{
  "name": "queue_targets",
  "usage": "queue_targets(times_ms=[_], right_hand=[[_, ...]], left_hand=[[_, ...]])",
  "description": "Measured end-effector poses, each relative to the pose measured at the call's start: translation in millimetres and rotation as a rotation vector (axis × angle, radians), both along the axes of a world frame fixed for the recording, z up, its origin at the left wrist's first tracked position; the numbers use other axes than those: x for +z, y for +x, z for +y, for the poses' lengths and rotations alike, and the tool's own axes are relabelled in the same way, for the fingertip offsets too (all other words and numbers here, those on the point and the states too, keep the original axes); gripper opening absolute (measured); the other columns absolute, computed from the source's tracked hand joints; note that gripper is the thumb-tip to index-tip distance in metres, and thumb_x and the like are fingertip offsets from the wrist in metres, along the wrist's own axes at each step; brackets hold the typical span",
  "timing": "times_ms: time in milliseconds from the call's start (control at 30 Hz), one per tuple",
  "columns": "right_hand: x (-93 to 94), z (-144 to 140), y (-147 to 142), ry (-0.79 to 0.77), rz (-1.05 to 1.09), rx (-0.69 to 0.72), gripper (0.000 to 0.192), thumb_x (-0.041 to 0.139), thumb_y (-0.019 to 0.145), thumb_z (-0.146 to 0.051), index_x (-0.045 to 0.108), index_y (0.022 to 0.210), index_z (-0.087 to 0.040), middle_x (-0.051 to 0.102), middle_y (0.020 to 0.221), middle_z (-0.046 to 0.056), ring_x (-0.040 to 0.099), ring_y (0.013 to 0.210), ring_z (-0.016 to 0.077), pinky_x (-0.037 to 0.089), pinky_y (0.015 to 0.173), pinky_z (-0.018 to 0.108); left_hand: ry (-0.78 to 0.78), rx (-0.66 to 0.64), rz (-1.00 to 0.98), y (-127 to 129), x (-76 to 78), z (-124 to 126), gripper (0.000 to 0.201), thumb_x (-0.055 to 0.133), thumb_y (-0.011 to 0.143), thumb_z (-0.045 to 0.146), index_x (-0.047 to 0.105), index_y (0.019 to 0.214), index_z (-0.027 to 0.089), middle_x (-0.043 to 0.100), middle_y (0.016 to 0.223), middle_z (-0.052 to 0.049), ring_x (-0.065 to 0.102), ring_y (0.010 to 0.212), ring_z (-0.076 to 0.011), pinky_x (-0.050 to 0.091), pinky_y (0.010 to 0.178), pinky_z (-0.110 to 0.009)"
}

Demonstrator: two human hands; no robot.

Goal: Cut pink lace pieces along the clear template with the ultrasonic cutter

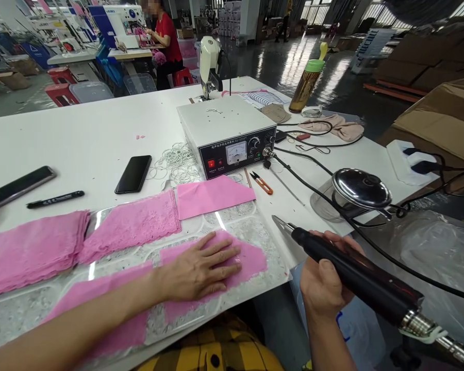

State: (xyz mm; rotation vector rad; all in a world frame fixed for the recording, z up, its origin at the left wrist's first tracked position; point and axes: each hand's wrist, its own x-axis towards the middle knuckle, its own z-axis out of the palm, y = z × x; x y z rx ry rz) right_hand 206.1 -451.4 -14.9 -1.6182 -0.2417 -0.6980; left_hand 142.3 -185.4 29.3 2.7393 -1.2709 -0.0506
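The left hand (pixel 195 272) lies spread on a flat pink fabric piece (pixel 251 257), probably to steady it; the right hand (pixel 321 283) grasps a black, cylindrical, metal-tipped tool (pixel 365 275).

White table (pixel 65 139) spans 9 round to 3 o'clock. Grey floor (pixel 251 59) at 12 to 1 o'clock is glossy, streaked with reflected light. Barred windows (pixel 317 11) at 1 o'clock are bright. Pale pillar (pixel 249 20) stands at 12 o'clock. Sewing bench (pixel 129 53) sits between 10 and 11; red stool (pixel 60 96) near 10. Brown cardboard (pixel 413 51) is piled at 2.
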Motion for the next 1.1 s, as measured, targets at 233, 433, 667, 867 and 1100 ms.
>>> queue_targets(times_ms=[233,433,667,867,1100], right_hand=[[34.2,-9,0,0.517,0.094,0.005,0.021,0.039,0.081,-0.03,0.059,0.087,-0.024,0.045,0.082,0.002,0.048,0.066,0.0172,0.046,0.064,0.038],[43.3,-23,-25,0.499,0.192,0.071,0.021,0.044,0.072,-0.038,0.058,0.078,-0.024,0.044,0.074,0.002,0.041,0.056,0.0174,0.036,0.053,0.037],[47.2,-19,-27,0.371,0.183,0.107,0.019,0.042,0.073,-0.036,0.054,0.078,-0.023,0.046,0.072,0.002,0.042,0.052,0.0161,0.036,0.05,0.036],[52.9,-25,-26,0.411,0.179,0.029,0.017,0.048,0.068,-0.037,0.059,0.073,-0.026,0.044,0.069,0.002,0.039,0.055,0.0183,0.033,0.052,0.039],[53.1,-22,-26,0.373,0.141,0.082,0.02,0.045,0.068,-0.037,0.058,0.077,-0.025,0.042,0.069,0.001,0.038,0.054,0.0179,0.033,0.051,0.039]], left_hand=[[-0.022,-0.005,-0.006,-3,-2.4,-1,0.047,0.041,0.103,0.041,0.047,0.144,0.02,0.038,0.155,-0.009,0.032,0.146,-0.0277,0.004,0.125,-0.051],[-0.02,0.008,0.021,-5,-4.7,-2,0.046,0.041,0.103,0.041,0.046,0.144,0.021,0.037,0.156,-0.008,0.03,0.147,-0.0281,0.006,0.124,-0.054],[-0.055,0.03,0.003,-7,-6.1,-2,0.044,0.043,0.103,0.04,0.048,0.143,0.022,0.042,0.153,-0.009,0.035,0.144,-0.0277,0.01,0.123,-0.055],[-0.067,0.031,-0.015,-9,-9.7,-1,0.045,0.042,0.103,0.042,0.049,0.142,0.022,0.043,0.152,-0.009,0.034,0.145,-0.0276,0.007,0.124,-0.054],[-0.078,0.026,-0.035,-8,-7.9,-1,0.045,0.043,0.102,0.042,0.049,0.142,0.022,0.045,0.151,-0.009,0.036,0.144,-0.0266,0.009,0.124,-0.053]])
